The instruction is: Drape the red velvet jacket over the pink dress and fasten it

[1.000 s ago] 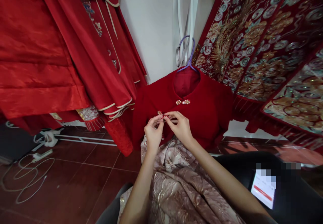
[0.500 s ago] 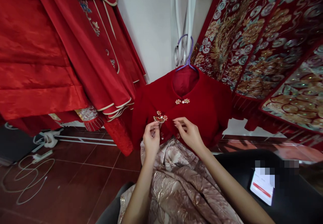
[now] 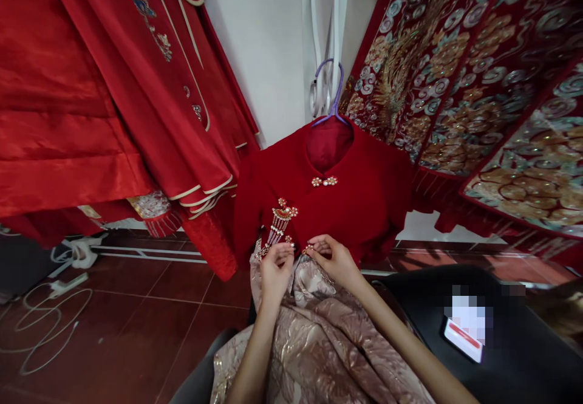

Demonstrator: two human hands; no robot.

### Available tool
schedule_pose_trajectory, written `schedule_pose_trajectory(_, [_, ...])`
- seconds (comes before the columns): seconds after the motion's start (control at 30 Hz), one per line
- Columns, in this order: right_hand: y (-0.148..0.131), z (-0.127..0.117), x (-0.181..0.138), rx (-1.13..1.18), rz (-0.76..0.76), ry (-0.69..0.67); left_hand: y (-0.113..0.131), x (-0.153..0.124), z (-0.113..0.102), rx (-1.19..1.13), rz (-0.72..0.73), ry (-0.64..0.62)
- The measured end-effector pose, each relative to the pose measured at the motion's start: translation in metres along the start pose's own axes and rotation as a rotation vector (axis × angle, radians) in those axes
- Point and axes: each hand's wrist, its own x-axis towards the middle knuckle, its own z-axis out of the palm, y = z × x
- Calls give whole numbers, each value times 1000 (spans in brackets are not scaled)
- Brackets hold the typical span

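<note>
A short red jacket hangs on a purple hanger in front of me. Its neck is closed by a pearl-and-gold flower clasp. On the left of the chest sits a jewelled brooch with beaded tassels hanging down. At the hem, the fingers of my left hand are pinched on one half of a lower flower clasp. My right hand pinches the other half at the opposite front edge. Fingers partly hide both halves, and the two edges stand a little apart. A shiny patterned skirt hangs beneath.
Red garments hang at left, and an embroidered robe at right. A lit phone lies on a black seat by my right arm. A white cable coils over the tiled floor.
Both hands have moved down from chest level to the jacket's hem, onto the lower clasp. The left hand has left the brooch, whose tassels now hang free. The view has shifted slightly.
</note>
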Motion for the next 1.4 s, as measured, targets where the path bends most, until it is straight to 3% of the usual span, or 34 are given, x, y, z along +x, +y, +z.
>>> schedule_pose_trajectory(0.13, [-3,1,-4,-15,-21,-19,2,-1,2,-19,-24,45])
schedule_pose_trajectory(0.33, [-11,3,-5,-34,-53,-36,4,-1,4,-71,-38,10])
schedule_pose_trajectory(0.9, [-11,16,4,-200,-185,61,-3,3,5,-93,-101,-13])
schedule_pose_trajectory(1.27, [-6,19,2,-189,-167,90,-3,8,-3,57,13,-150])
schedule_pose_trajectory(1.4, [-7,13,0,-182,-166,104,-4,5,-4,123,96,-43])
